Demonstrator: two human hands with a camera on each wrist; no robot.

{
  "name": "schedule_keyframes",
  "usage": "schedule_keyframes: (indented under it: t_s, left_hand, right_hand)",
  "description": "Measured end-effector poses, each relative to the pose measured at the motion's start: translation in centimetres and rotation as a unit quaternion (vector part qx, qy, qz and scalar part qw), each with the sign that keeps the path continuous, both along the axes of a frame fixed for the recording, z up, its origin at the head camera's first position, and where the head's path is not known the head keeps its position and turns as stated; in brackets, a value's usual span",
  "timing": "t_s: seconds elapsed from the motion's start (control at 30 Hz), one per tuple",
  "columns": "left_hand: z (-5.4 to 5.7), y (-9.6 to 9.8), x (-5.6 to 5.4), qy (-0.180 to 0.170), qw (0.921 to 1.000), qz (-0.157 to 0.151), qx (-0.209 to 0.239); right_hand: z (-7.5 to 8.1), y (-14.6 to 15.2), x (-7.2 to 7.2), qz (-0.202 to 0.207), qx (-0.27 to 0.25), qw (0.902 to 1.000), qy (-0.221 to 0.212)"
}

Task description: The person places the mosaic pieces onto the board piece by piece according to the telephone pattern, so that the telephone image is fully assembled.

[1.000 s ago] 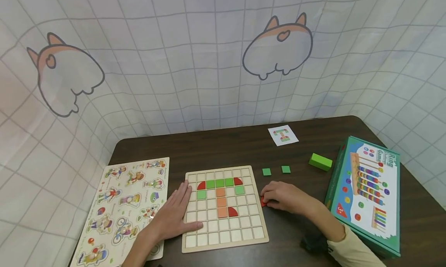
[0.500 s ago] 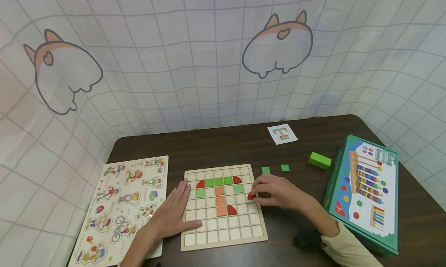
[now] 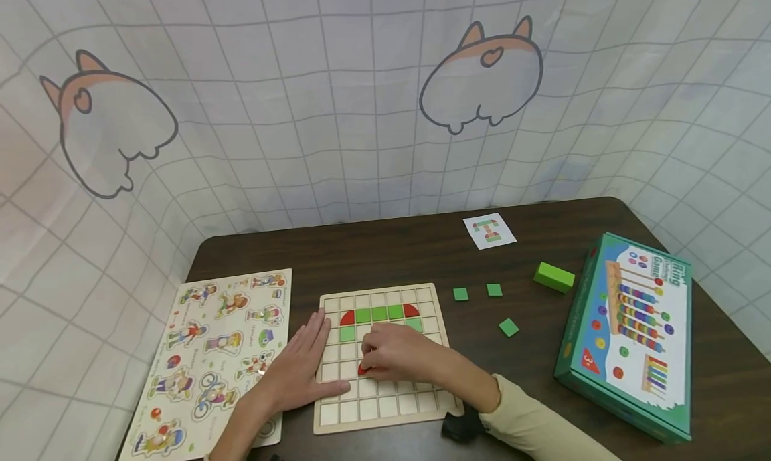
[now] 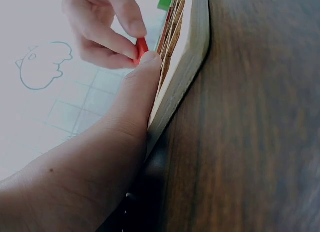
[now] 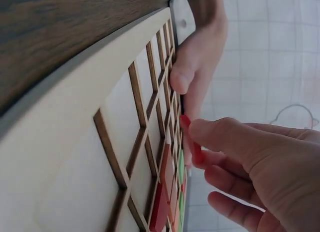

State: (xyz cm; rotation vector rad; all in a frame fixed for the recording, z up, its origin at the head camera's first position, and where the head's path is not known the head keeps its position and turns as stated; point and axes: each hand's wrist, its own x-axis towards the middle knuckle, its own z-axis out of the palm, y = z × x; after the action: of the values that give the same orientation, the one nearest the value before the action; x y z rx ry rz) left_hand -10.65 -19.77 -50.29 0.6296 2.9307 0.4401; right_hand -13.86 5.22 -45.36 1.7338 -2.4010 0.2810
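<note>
My right hand (image 3: 400,354) pinches a red quarter-circle tile (image 5: 192,139) between thumb and fingertips, over the left-middle cells of a wooden grid board (image 3: 385,406). The tile stands tilted at the board's surface in the right wrist view; whether it touches a cell I cannot tell. My left hand (image 3: 295,371) rests along the board's left edge, fingers straight and thumb spread over the lower cells. Near the top of the grid lie a row of green squares (image 3: 379,314), two red quarter-circles (image 3: 411,311) and lighter green squares (image 3: 347,333). The right hand hides the orange tiles from the head view.
Three loose green squares (image 3: 494,290) lie right of the board. Behind them is a pattern card (image 3: 490,231). A green block (image 3: 554,278) and a green game box (image 3: 638,334) stand at right. A picture puzzle board (image 3: 217,360) lies at left.
My right hand has lifted the red quarter-circle from the table right of the board and carried it left across the grid. A third green square has come into view. My left hand stays put.
</note>
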Motion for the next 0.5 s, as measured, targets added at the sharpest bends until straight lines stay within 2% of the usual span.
schedule_keyframes:
  t_s: [0.23, 0.5]
  left_hand:
    - [0.03, -0.06, 0.06, 0.006, 1.0000, -0.001, 0.001]
    - [0.02, 0.02, 0.04, 0.005, 1.0000, -0.003, 0.006]
  right_hand:
    - [-0.42, -0.42, 0.13, -0.017, 0.037, 0.9991, 0.007]
    - [-0.57, -0.41, 0.24, -0.024, 0.050, 0.9984, -0.007]
